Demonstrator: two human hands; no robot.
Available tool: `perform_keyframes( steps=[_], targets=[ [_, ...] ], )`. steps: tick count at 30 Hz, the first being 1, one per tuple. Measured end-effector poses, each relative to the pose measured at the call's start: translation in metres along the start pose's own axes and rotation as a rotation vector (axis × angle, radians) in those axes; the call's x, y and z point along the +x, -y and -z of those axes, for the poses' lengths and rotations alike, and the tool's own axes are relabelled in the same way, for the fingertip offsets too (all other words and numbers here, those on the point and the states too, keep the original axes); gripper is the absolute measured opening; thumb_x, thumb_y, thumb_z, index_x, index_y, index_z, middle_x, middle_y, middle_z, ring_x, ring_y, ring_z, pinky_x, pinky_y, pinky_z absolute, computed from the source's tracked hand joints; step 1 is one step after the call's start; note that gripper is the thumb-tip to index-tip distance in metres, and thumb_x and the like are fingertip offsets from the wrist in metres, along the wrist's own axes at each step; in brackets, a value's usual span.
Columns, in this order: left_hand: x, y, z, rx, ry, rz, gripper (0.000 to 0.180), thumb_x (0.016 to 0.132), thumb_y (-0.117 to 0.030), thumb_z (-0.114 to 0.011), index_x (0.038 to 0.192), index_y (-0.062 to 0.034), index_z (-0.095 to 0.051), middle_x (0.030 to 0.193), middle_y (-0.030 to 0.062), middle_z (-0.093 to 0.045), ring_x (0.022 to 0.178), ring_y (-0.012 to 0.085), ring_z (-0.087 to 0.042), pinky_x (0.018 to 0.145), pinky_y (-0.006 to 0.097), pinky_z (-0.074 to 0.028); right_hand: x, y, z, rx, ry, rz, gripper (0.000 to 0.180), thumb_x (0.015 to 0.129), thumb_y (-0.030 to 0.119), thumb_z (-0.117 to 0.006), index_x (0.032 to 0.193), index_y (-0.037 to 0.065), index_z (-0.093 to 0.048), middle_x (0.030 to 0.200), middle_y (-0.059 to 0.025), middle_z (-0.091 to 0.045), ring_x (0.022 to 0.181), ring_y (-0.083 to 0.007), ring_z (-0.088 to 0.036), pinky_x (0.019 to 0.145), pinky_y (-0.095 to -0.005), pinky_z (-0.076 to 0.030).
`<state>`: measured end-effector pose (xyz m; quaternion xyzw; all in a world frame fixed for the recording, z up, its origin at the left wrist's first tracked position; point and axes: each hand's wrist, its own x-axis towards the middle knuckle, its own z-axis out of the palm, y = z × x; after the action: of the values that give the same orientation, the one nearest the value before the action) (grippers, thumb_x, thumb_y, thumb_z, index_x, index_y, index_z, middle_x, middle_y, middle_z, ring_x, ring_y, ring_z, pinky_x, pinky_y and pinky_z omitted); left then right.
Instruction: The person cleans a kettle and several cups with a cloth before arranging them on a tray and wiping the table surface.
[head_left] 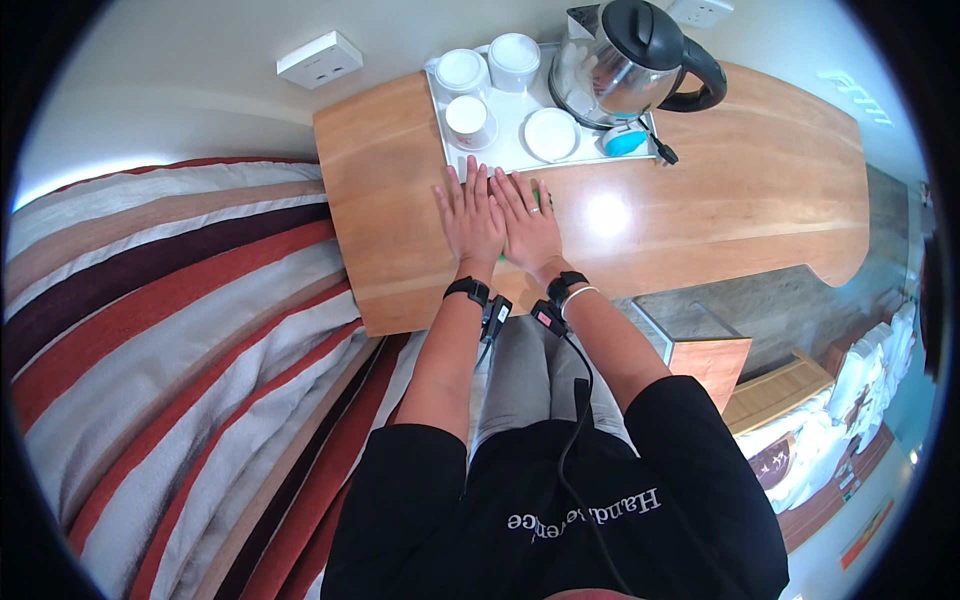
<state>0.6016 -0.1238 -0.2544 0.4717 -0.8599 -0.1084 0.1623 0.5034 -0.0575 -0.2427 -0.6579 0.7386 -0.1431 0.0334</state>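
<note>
My left hand (472, 225) and my right hand (530, 225) lie side by side, palms down and fingers stretched, near the front left of the wooden table (700, 225). Their inner edges meet. Under them a bit of something green (541, 198) peeks out; the hands cover most of it, so its kind is hidden. Just beyond my fingertips is the near edge of a white tray (500, 163). On it stand white cups (468, 118), a round white dish or lid (551, 134), a turquoise-and-white object (625, 142) and a glass electric kettle (630, 60) with a black lid and handle.
A striped curtain (200, 260) hangs along the left side. White sockets (320, 60) sit on the wall behind the table. The kettle's black plug (668, 154) lies over the tray's right corner. At the lower right are an open drawer (705, 360) and a bed (820, 440).
</note>
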Motion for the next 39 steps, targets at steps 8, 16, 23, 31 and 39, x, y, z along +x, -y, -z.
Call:
perform_keyframes(
  steps=[8, 16, 23, 31, 39],
  targets=[
    [0.012, 0.003, -0.002, 0.02, -0.037, -0.025, 0.055, 0.095, -0.026, -0.043, 0.149, -0.0155, -0.035, 0.161, 0.0003, -0.022, 0.149, 0.0332, -0.014, 0.119, 0.057, -0.006, 0.01, -0.001, -0.001, -0.035, -0.002, -0.01, 0.052, 0.1, 0.024, -0.036, 0.148, 0.006, -0.036, 0.159, -0.0073, -0.027, 0.148, -0.0215, -0.022, 0.119, -0.0494, -0.013],
    [0.028, 0.004, -0.007, 0.004, -0.092, -0.016, 0.054, 0.095, -0.025, -0.045, 0.146, -0.0096, -0.035, 0.16, 0.0056, -0.022, 0.149, 0.0348, -0.014, 0.119, 0.057, -0.007, 0.028, -0.009, 0.002, 0.07, -0.056, -0.004, 0.052, 0.099, 0.024, -0.04, 0.146, 0.004, -0.039, 0.158, -0.0107, -0.029, 0.146, -0.0244, -0.026, 0.117, -0.0524, -0.016],
    [0.033, 0.005, -0.009, -0.015, -0.174, 0.0, 0.044, 0.093, -0.021, -0.051, 0.132, -0.0041, -0.04, 0.153, 0.014, -0.03, 0.147, 0.0377, -0.017, 0.119, 0.057, -0.01, 0.034, -0.011, -0.001, 0.076, -0.042, -0.024, 0.05, 0.099, 0.027, -0.04, 0.147, 0.013, -0.04, 0.159, -0.0097, -0.027, 0.146, -0.0252, -0.025, 0.117, -0.0542, -0.014],
    [0.036, 0.008, -0.009, -0.122, -0.233, 0.014, 0.042, 0.09, -0.015, -0.052, 0.128, -0.0023, -0.038, 0.145, 0.0192, -0.033, 0.144, 0.0408, -0.022, 0.116, 0.059, -0.018, 0.039, -0.009, -0.003, 0.069, -0.017, -0.042, 0.052, 0.098, 0.032, -0.038, 0.148, 0.015, -0.039, 0.16, -0.0094, -0.024, 0.147, -0.0262, -0.023, 0.118, -0.0532, -0.012],
    [0.038, 0.002, -0.003, -0.126, -0.189, 0.037, 0.04, 0.092, -0.014, -0.049, 0.128, 0.0008, -0.039, 0.146, 0.0201, -0.032, 0.143, 0.042, -0.023, 0.115, 0.06, -0.018, 0.038, -0.011, -0.005, 0.05, -0.004, -0.064, 0.053, 0.098, 0.033, -0.039, 0.147, 0.013, -0.039, 0.159, -0.0094, -0.024, 0.147, -0.0256, -0.022, 0.118, -0.0528, -0.012]
  ],
)
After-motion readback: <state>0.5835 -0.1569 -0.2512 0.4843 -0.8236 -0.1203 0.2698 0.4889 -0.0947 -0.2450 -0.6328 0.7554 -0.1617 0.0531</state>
